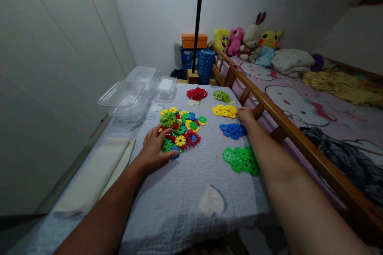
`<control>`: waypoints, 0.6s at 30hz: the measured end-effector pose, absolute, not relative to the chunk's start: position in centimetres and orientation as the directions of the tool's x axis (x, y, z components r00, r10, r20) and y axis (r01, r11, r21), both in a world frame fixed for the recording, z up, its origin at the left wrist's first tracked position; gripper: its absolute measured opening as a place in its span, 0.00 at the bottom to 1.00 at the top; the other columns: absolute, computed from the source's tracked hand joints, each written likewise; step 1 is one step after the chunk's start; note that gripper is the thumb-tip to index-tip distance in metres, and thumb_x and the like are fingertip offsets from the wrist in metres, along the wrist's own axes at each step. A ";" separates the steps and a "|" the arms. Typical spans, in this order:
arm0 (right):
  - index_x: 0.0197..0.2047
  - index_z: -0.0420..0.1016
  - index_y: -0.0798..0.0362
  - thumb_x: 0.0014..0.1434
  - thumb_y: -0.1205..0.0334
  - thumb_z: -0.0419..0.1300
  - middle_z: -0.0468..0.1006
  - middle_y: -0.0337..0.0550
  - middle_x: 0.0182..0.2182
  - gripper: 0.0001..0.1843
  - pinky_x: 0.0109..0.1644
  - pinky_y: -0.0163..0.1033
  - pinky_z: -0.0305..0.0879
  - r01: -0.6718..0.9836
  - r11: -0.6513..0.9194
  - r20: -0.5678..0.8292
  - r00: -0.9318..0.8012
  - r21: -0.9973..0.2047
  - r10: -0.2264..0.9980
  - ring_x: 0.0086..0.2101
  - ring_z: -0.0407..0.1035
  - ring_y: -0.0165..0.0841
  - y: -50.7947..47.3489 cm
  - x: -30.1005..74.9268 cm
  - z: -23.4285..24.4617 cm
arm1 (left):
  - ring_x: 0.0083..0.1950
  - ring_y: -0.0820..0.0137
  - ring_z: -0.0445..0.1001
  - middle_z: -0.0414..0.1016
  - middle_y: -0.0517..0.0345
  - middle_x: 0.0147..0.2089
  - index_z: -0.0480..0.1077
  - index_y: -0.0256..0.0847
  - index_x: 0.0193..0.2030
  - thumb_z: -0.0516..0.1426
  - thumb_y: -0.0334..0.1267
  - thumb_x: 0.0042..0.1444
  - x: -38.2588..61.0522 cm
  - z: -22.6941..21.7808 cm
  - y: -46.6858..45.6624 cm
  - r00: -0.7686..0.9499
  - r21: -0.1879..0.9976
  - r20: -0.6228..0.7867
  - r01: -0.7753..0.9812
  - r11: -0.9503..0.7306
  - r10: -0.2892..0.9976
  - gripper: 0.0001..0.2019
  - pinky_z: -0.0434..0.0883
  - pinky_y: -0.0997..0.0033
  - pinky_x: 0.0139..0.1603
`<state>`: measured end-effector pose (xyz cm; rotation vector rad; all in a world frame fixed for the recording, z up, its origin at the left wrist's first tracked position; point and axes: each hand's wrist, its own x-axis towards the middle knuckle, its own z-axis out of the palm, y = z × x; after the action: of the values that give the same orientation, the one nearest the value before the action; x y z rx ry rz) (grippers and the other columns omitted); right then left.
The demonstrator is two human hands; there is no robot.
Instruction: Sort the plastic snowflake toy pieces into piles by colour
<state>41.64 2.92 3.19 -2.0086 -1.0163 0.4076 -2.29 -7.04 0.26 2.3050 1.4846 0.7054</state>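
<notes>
On the left of the cloth lies a mixed pile of flower-shaped plastic discs (pixel 180 140) in red, yellow, green and blue. My left hand (pixel 155 145) rests at the pile's near left side, thumb and fingers spread apart, with some discs hidden beneath it. At the right, single-colour heaps are laid out: light green discs (pixel 222 96), yellow discs (pixel 224 110), blue discs (pixel 232 130) and green discs (pixel 241 159). A heap of red discs (pixel 197 94) lies at the far middle. My right hand (pixel 245 114) has its fingertips closed on a yellow disc at that heap's right end.
Clear plastic containers (pixel 127 95) stand at the far left, beside folded cream cloth (pixel 95 171). A wooden bed rail (pixel 263 101) runs along the table's right side. Behind the table stand a black pole (pixel 198 20), a blue foam roller (pixel 206 67) and an orange box (pixel 194 40).
</notes>
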 end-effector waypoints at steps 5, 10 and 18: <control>0.39 0.80 0.61 0.49 0.71 0.60 0.76 0.40 0.23 0.14 0.28 0.31 0.61 0.471 -0.360 0.055 0.664 -0.805 0.746 0.26 0.69 0.30 2.3 41.5 3.3 | 0.74 0.40 0.51 0.51 0.45 0.74 0.64 0.53 0.69 0.71 0.60 0.39 -2.9 0.2 -7.0 0.388 0.480 0.204 0.760 -0.438 0.899 0.48 0.54 0.35 0.72; 0.39 0.80 0.58 0.49 0.70 0.58 0.81 0.42 0.31 0.14 0.36 0.32 0.67 0.493 -0.233 0.121 0.585 -0.838 0.802 0.32 0.73 0.32 1.9 39.4 3.8 | 0.75 0.34 0.47 0.49 0.43 0.75 0.61 0.53 0.71 0.72 0.61 0.35 -3.1 -0.2 -7.3 0.409 0.460 0.157 0.775 -0.433 0.899 0.54 0.52 0.31 0.72; 0.44 0.81 0.57 0.56 0.69 0.60 0.83 0.47 0.42 0.13 0.49 0.37 0.68 0.767 0.100 0.061 -0.079 -0.634 0.995 0.42 0.75 0.35 1.2 32.5 4.6 | 0.74 0.39 0.52 0.52 0.43 0.74 0.61 0.52 0.70 0.70 0.61 0.38 -2.7 0.0 -7.1 0.415 0.442 0.184 0.775 -0.452 0.891 0.51 0.55 0.36 0.72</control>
<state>32.46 1.20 4.65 -1.7183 -1.9013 0.6214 -2.69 -7.12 0.03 2.3859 1.4482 0.5738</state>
